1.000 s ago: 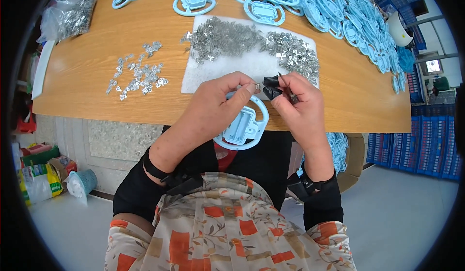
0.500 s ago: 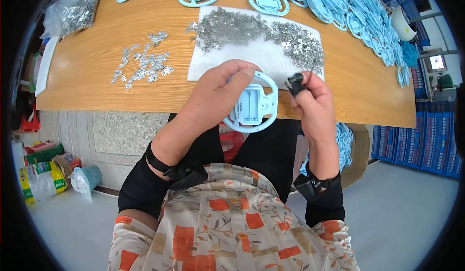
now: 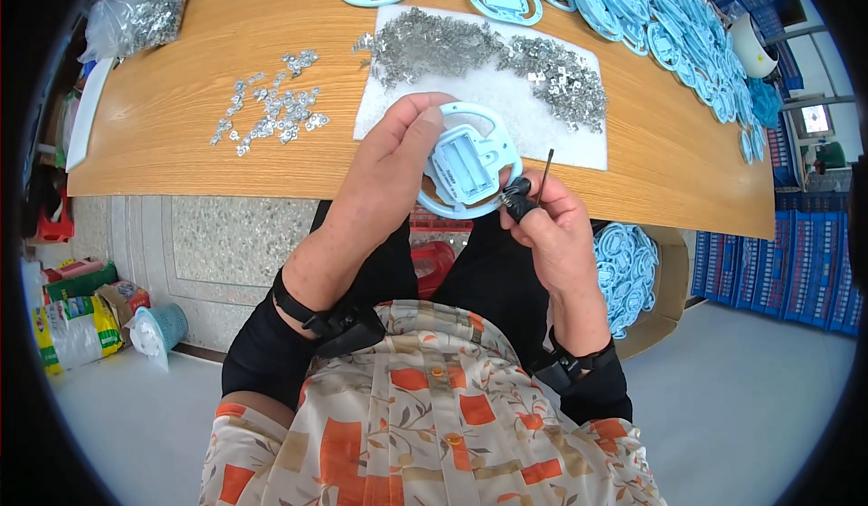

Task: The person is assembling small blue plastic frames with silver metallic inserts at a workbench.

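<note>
My left hand [image 3: 398, 149] is closed on the rim of a light blue plastic toy steering wheel [image 3: 467, 167] with a rectangular recess in its middle. The wheel is held tilted just off the table's front edge. Pinched in my right hand [image 3: 556, 226] is a small black piece [image 3: 517, 200] with shiny metallic bits on it, at the wheel's lower right rim; whether they touch, I cannot tell. A thin dark metal rod [image 3: 546, 176] stands up from the same hand, its lower end hidden by the fingers.
A white mat [image 3: 579, 151] carries piles of small metal pieces [image 3: 434, 49]. More metal pieces [image 3: 285, 113] lie loose to the left, near a filled clear bag [image 3: 136, 18]. Blue wheels [image 3: 633, 18] heap at the back right; a cardboard box [image 3: 669, 280] below holds more.
My right hand has moved left and down to the wheel's rim with the black piece; the rod now points up. My left hand has raised and tilted the wheel slightly.
</note>
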### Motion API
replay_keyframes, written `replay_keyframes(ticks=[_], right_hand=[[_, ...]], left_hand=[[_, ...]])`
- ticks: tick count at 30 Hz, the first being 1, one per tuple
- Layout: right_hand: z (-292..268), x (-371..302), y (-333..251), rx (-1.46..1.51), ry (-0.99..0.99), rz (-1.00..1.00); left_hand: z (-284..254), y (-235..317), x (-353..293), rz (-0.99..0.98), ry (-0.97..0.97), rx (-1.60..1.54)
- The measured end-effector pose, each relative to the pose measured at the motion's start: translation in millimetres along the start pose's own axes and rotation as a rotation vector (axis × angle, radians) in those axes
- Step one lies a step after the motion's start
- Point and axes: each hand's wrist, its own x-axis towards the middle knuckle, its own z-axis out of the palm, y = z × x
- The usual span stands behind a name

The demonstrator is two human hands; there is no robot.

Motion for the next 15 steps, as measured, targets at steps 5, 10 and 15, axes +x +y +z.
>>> replay_keyframes(ticks=[5, 10, 15], right_hand=[[-2, 6, -13, -0.043, 0.039, -0.008], [-7, 8, -9, -0.029, 0.069, 0.005], [2, 3, -6, 0.019, 0.077, 0.054]], left_hand=[[-7, -4, -4, -0.065, -0.063, -0.090], [-5, -5, -7, -0.060, -0.059, -0.142], [-6, -8, 0, 0.021, -0.023, -0.103]])
